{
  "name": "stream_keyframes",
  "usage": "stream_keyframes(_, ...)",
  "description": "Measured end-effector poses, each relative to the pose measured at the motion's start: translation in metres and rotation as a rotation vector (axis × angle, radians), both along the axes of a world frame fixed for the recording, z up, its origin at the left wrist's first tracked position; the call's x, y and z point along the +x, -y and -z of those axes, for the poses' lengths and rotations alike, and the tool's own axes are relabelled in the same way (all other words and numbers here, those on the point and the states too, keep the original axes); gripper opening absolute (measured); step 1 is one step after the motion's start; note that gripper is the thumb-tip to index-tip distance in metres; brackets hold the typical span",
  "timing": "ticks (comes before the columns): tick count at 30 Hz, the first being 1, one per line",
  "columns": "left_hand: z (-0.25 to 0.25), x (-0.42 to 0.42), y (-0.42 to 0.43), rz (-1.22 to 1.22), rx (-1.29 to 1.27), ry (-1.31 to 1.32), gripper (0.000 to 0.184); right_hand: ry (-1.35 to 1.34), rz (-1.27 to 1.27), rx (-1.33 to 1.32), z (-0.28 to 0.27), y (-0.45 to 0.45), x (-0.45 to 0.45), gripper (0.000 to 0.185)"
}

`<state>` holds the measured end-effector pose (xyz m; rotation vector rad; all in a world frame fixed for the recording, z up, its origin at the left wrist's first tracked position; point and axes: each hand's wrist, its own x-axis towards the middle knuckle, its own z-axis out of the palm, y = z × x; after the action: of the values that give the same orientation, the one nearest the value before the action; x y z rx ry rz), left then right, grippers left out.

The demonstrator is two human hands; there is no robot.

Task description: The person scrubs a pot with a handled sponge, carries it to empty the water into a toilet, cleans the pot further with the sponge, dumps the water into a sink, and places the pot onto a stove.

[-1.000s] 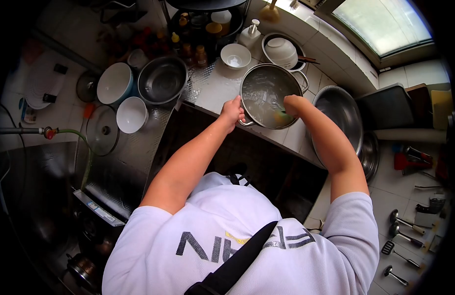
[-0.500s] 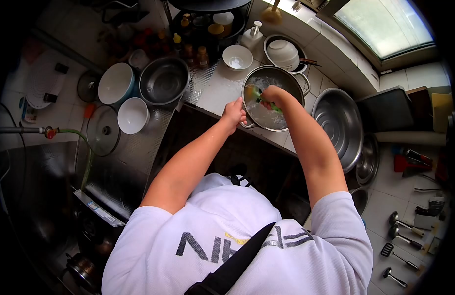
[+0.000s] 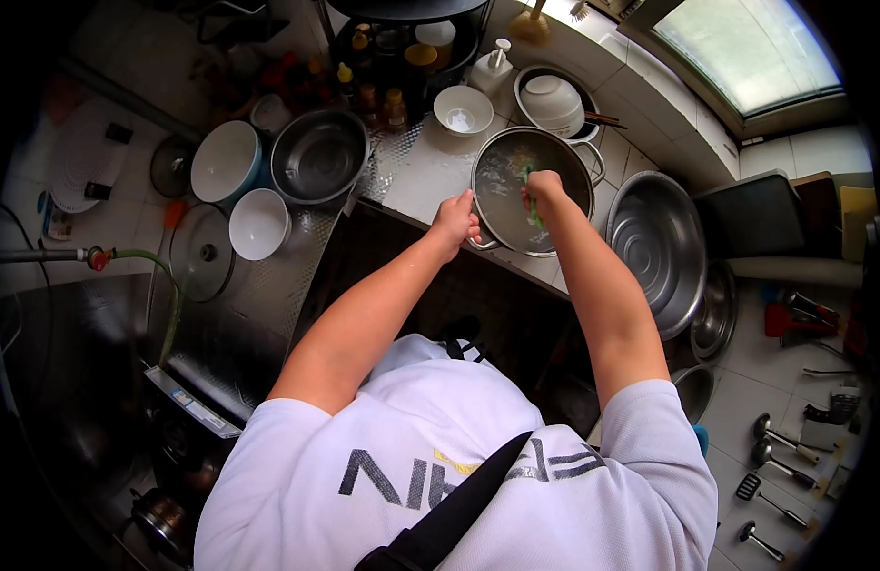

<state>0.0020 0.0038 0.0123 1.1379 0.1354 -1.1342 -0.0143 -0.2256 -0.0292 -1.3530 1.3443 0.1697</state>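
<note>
A round metal pot (image 3: 502,205) with two side handles stands on the tiled counter (image 3: 411,187), cloudy water or suds inside. My left hand (image 3: 456,221) is closed on its left edge, by the near handle. Over the pot's right half, my right hand (image 3: 543,190) is closed around a green tool (image 3: 532,211); its working end is hard to make out. Just beyond the pot are a white bowl (image 3: 464,111) and an upturned white bowl (image 3: 551,103) resting in a metal basin, with chopsticks beside it.
Large metal basins (image 3: 657,249) stand to the right. Left are a dark metal basin (image 3: 319,157), a light blue bowl (image 3: 225,161), a small white bowl (image 3: 259,225) and a glass lid (image 3: 202,253). A white pump bottle (image 3: 491,68) stands behind. Utensils (image 3: 782,455) hang at lower right.
My right hand has swept from the pot's near right side to the left, then slightly back right, with the green tool. My left hand has kept its hold on the pot.
</note>
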Motion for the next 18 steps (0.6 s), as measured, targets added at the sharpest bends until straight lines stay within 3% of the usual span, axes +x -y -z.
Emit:
stream_keyframes(1, 0.0, 0.0, 0.0, 0.003, -0.005, 0.004, 0.033, -0.245, -0.515, -0.23, 0.043, 0.023, 0.01, 0.012)
stream_keyframes(4, 0.004, 0.0, 0.0, 0.016, 0.001, 0.011, 0.033, -0.218, -0.473, -0.362, -0.021, -0.032, 0.008, 0.017)
stream_keyframes(5, 0.005, 0.0, 0.0, 0.02, 0.005, 0.013, 0.034, -0.226, -0.602, -0.402, -0.044, -0.043, 0.005, 0.021)
stream_keyframes(8, -0.002, -0.001, -0.001, 0.014, -0.016, -0.021, 0.034, -0.06, -1.3, -0.879, -0.03, -0.037, -0.004, 0.022)
stream_keyframes(12, -0.001, -0.001, 0.0, -0.001, -0.008, -0.019, 0.034, -0.207, -1.744, -0.811, -0.077, -0.054, -0.02, 0.022)
stream_keyframes(18, 0.001, -0.001, 0.0, -0.007, 0.008, -0.02, 0.034, -0.527, -1.848, -0.877, -0.111, -0.044, -0.041, 0.02)
